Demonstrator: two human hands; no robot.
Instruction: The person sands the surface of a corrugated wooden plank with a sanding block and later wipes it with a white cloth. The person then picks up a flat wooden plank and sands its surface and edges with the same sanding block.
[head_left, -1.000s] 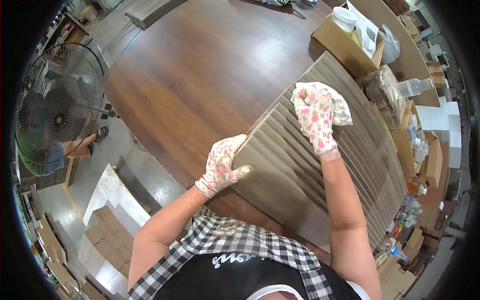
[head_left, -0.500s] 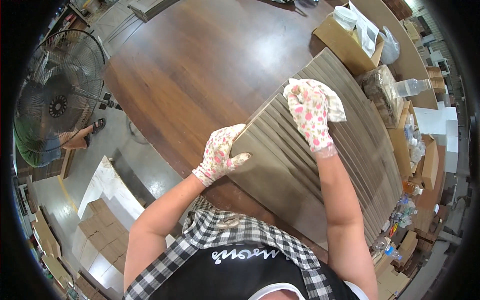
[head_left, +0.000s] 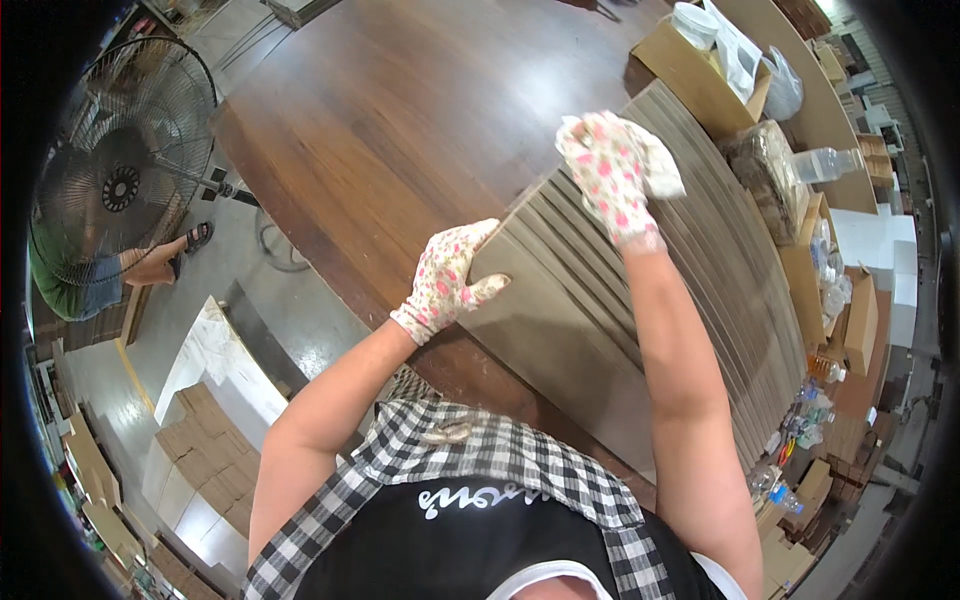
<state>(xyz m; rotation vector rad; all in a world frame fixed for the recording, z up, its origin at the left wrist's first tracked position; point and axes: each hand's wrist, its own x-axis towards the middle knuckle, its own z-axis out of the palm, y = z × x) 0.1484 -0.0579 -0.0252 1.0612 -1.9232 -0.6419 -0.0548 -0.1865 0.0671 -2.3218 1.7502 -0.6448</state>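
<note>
A fanned stack of flat grey-brown panels [head_left: 715,265] lies across the table in front of me. My left hand [head_left: 445,278], in a white glove with pink flowers, holds the left edge of the nearest panel [head_left: 545,325], thumb on its upper face and fingers along the edge. In a matching glove, my right hand [head_left: 605,170] is closed on a crumpled white cloth [head_left: 657,168] at the far left edge of the stack. The cloth hangs out on the right side of that hand, and part of it is hidden by the glove.
The panels lie on a glossy brown wooden table [head_left: 400,120]. Cardboard boxes [head_left: 690,75], a plastic-wrapped bundle [head_left: 765,180] and several plastic bottles [head_left: 825,165] line the right side. A large fan [head_left: 120,188] stands at left, with a person's leg [head_left: 155,262] behind it.
My right hand has moved farther away and slightly left with the cloth, toward the panels' far edge. The left hand keeps its hold, its place in view shifted slightly.
</note>
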